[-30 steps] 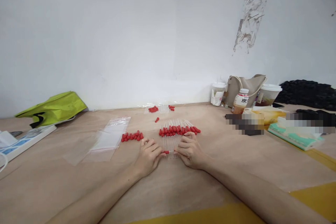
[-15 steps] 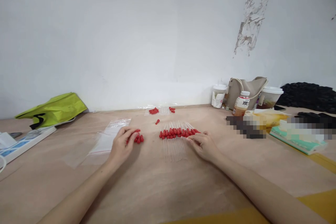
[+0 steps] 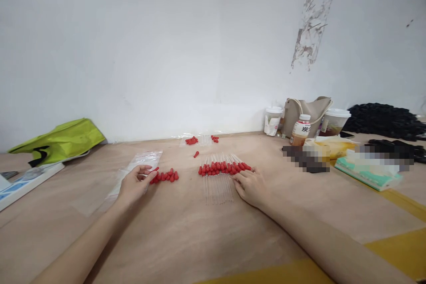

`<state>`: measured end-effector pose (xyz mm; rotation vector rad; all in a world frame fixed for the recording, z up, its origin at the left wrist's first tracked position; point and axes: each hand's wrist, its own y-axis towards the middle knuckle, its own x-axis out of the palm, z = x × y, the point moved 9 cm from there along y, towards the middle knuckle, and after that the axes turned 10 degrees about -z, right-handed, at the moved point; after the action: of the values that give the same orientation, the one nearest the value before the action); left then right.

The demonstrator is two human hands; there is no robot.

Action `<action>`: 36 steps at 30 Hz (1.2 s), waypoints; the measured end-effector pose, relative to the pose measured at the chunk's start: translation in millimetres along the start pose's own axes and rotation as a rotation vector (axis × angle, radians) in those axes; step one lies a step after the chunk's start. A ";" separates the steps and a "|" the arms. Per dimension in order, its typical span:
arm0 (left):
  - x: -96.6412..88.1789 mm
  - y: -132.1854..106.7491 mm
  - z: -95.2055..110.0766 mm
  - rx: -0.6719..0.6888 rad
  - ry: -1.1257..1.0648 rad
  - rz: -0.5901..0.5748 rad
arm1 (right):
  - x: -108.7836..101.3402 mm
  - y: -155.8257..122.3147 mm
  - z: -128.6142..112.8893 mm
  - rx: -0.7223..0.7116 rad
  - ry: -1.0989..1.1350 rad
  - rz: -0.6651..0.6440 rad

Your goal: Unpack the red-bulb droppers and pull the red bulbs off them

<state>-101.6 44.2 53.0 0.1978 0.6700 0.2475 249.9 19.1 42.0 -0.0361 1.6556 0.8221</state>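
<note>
Steady the right hand (image 3: 252, 187) beside the clear tubes (image 3: 218, 191) and, with left hand (image 3: 133, 183) curled at the left end of the loose red bulbs (image 3: 163, 176) on the tabletop (image 3: 186, 235), gently single out 1, with fingers' pinch unclear on both sides.

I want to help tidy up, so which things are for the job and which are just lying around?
Job, it seems:
loose red rubber bulbs, at the left hand
thin clear tubes, by the right hand
tubes fitted with red bulbs
perhaps clear zip bags

Just lying about, it seems:
green bag
power strip
beige handbag
drink bottle
lidded cups
tissue pack
</note>
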 end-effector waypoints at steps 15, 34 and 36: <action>7.2 -0.1 4.0 0.080 0.116 0.016 | 1.2 -6.5 -19.2 -0.057 0.046 -0.131; 3.9 8.0 13.6 0.175 0.395 -0.023 | 1.5 -7.8 -16.4 -0.152 0.137 -0.256; -1.2 8.7 15.0 0.190 0.405 0.025 | 1.5 -7.4 -16.4 -0.162 0.143 -0.265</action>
<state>-94.4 50.6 67.4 0.3428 1.0945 0.2503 238.9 5.6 37.5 -0.4274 1.6698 0.7611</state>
